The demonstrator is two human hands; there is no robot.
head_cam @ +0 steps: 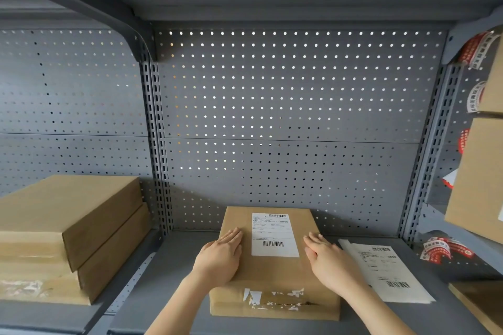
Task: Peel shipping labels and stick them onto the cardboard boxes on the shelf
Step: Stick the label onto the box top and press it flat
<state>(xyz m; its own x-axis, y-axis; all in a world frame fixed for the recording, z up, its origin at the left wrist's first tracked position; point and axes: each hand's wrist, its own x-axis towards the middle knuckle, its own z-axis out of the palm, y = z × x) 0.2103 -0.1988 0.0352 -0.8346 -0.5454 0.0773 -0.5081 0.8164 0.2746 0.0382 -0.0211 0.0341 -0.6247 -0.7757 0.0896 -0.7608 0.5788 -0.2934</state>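
Setting: a grey metal shelf [168, 275] with a perforated back panel [294, 106] is filling the view, seen from above and in front.

Centre box: one cardboard box [275, 275] is lying flat on the shelf, close to the front edge, directly before the person. Torn white tape remnants are showing on its near face.

Stuck label: one white shipping label [274, 234] is lying flat on top of the centre box, toward the back, with a barcode at its top and another lower down.

Left hand: the left hand [221, 254] is resting palm down on the box top, just left of the label, fingers straight and held together, gripping nothing.

Right hand: the right hand [328, 260] is resting palm down on the right part of the box top, just right of the label, fingers straight and close together, gripping nothing.

Label sheet: one label sheet [386, 269] is lying flat on the shelf just right of the centre box, partly under the right forearm.

Left stack: two flat cardboard boxes [68, 228] are sitting one on the other in the next bay, well apart from the centre box.

Right side: at least two more boxes [479, 177] are stacked at the right edge, with one more box corner [481, 304] showing bottom right.

Tape: red and white printed tape [446, 249] is lying crumpled on the shelf near the right upright.
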